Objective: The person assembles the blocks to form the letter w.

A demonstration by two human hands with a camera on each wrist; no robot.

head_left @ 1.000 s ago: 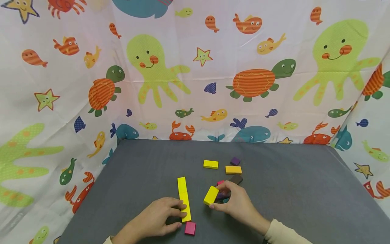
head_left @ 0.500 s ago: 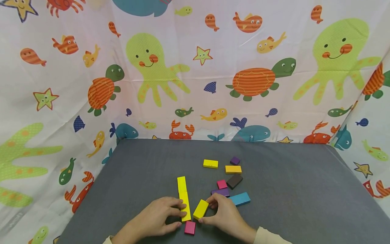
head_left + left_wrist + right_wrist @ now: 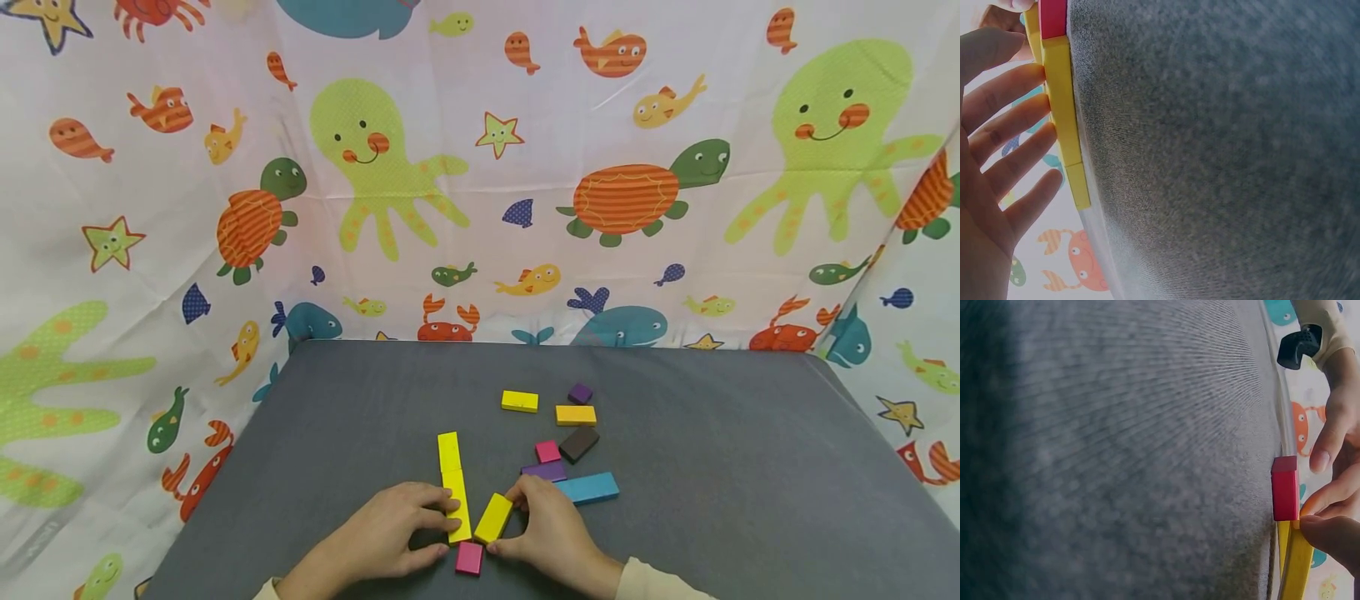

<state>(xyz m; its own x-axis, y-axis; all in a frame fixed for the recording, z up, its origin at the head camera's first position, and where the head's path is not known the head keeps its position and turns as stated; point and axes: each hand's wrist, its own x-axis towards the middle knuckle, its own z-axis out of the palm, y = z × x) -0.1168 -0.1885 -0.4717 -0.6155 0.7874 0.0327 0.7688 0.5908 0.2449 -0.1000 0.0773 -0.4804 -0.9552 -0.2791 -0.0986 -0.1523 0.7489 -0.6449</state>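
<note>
My right hand (image 3: 555, 533) pinches a yellow block (image 3: 494, 518) between thumb and fingers, tilted, its near end close to the long yellow block (image 3: 456, 492). Fingertips of my left hand (image 3: 393, 533) rest on that long block; in the left wrist view the fingers are spread and fairly straight along its side. A shorter yellow block (image 3: 448, 452) continues the line at the far end. Just below the near end lies a pink block (image 3: 469, 558), also seen upright-edged in the right wrist view as a red-pink block (image 3: 1285, 494).
Right of the row lie a purple block (image 3: 544, 472), a blue block (image 3: 592, 487), a pink block (image 3: 547, 452) and a dark brown block (image 3: 579, 444). Farther back are orange-yellow (image 3: 576, 416), dark purple (image 3: 580, 394) and yellow (image 3: 520, 402) blocks. A sea-animal curtain (image 3: 495, 200) borders the grey table (image 3: 712, 467).
My right hand has carried the yellow block left and nearer, down beside the long yellow block, uncovering the blue and purple blocks. My left hand has stayed in place.
</note>
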